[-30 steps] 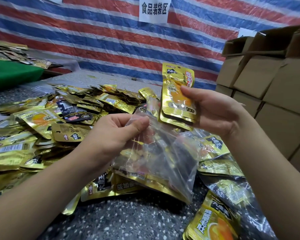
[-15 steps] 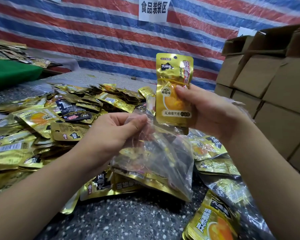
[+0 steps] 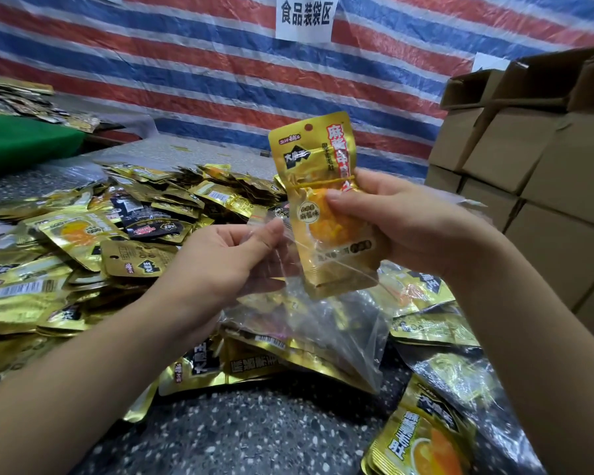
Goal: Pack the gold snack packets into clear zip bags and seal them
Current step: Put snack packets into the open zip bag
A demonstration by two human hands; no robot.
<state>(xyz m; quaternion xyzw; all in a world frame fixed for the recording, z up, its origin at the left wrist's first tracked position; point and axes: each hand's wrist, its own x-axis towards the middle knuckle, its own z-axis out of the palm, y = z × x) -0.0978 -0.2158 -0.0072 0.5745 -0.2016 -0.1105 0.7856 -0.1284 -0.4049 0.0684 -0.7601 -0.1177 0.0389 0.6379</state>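
Both hands raised over the tabletop (image 3: pixel 254 437). Left hand (image 3: pixel 216 265) pinches the rim of a clear zip bag (image 3: pixel 326 334), thumb on top, fingers curled, holding the mouth open. Right hand (image 3: pixel 402 221) grips a small stack of gold snack packets (image 3: pixel 323 200) upright, thumb across the front, bottom edge just inside the bag mouth. Bag hangs down over loose packets (image 3: pixel 83 241) heaped to the left; cardboard boxes (image 3: pixel 535 159) stacked on the right

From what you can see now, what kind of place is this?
Probably a small food-packing workshop: a heap of gold snack packets, stacked cardboard boxes, and a paper sign on a striped tarp wall.
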